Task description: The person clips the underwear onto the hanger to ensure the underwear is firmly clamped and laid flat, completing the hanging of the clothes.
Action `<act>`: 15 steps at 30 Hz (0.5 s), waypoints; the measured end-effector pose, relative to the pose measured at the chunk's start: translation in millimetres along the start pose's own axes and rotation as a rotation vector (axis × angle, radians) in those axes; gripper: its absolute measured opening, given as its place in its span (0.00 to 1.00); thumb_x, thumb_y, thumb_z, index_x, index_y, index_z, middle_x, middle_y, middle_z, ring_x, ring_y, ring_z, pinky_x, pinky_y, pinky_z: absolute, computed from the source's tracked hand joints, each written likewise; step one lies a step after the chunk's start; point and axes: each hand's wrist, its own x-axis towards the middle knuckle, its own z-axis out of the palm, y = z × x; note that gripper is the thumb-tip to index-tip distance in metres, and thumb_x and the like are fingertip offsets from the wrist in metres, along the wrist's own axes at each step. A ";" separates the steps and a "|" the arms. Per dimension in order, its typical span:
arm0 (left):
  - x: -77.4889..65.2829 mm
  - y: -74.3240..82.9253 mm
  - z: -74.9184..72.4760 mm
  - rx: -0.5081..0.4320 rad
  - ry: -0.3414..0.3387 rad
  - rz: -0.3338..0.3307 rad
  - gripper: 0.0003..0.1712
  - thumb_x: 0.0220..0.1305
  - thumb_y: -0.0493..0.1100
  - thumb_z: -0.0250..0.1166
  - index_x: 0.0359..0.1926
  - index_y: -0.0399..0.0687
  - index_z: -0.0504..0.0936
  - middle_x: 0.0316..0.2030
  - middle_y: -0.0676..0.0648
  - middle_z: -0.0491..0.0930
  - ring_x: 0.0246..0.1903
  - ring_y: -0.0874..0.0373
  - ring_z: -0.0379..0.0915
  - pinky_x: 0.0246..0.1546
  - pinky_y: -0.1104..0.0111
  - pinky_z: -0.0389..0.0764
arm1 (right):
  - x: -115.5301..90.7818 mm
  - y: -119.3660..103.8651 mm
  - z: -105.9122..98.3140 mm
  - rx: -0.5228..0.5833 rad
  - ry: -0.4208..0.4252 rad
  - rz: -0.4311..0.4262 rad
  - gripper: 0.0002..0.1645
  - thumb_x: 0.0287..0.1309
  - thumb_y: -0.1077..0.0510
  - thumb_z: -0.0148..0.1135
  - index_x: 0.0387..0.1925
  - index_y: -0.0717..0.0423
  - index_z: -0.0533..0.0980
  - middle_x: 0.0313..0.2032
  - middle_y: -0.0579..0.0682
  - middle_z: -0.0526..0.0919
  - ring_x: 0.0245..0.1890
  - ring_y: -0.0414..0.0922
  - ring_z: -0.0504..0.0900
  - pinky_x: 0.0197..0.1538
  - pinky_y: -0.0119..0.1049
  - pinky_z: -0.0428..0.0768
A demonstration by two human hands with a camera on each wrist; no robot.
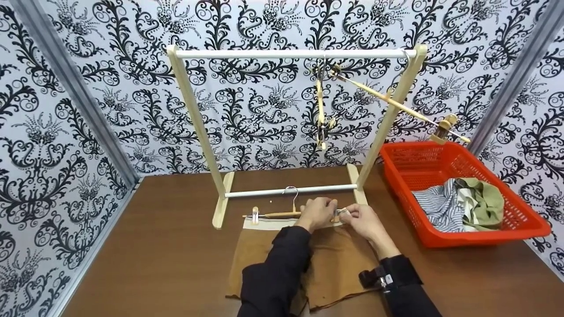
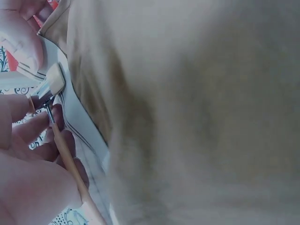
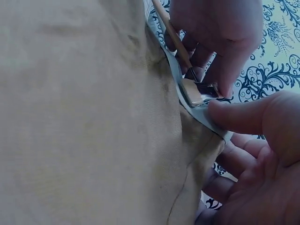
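A brown garment (image 1: 339,264) with a pale inner waistband (image 1: 269,223) lies on the table. Along its waistband runs a wooden clip hanger (image 1: 282,215), its metal hook toward the rack. The hanger's left clip (image 1: 255,215) sits on the waistband. My left hand (image 1: 318,213) pinches the other clip (image 2: 55,79), whose wooden pad lies against the waistband in both wrist views. Close beside that clip, my right hand (image 1: 365,220) pinches the waistband's right corner between thumb and fingers (image 3: 243,117).
A wooden rack (image 1: 198,119) with white rails stands behind the garment. Two more clip hangers (image 1: 396,104) hang from its top rail, one slanting out past the right post. At right, a red basket (image 1: 396,189) holds striped, white and green cloth (image 1: 484,202). Patterned walls enclose the table.
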 end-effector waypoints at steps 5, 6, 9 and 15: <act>0.1 1.8 -3.6 -0.045 0.011 -0.037 0.20 0.76 0.53 0.52 0.38 0.49 0.87 0.40 0.52 0.87 0.51 0.47 0.79 0.55 0.46 0.65 | 0.4 -2.8 -2.1 0.039 -0.011 -0.020 0.05 0.64 0.67 0.65 0.38 0.70 0.80 0.34 0.56 0.87 0.32 0.40 0.81 0.36 0.30 0.76; 0.3 2.4 -4.5 -0.054 0.014 -0.044 0.20 0.77 0.54 0.52 0.40 0.49 0.87 0.41 0.51 0.87 0.52 0.47 0.79 0.56 0.46 0.64 | 0.5 -3.5 -3.2 0.047 -0.018 -0.021 0.06 0.64 0.67 0.65 0.38 0.70 0.79 0.35 0.56 0.87 0.33 0.40 0.81 0.37 0.30 0.76; 2.1 4.4 -6.7 -0.075 0.028 -0.071 0.22 0.78 0.55 0.51 0.43 0.49 0.86 0.44 0.52 0.87 0.53 0.48 0.79 0.58 0.47 0.62 | 0.0 -6.4 -7.2 0.051 -0.040 -0.024 0.10 0.65 0.65 0.65 0.42 0.71 0.80 0.37 0.58 0.88 0.35 0.40 0.82 0.39 0.30 0.78; 6.4 7.9 -9.5 -0.121 0.067 -0.098 0.20 0.77 0.55 0.53 0.38 0.50 0.86 0.38 0.52 0.86 0.48 0.52 0.80 0.58 0.49 0.60 | -3.0 -12.3 -15.0 0.032 -0.098 -0.052 0.14 0.66 0.63 0.65 0.46 0.73 0.81 0.41 0.61 0.88 0.37 0.41 0.84 0.41 0.33 0.80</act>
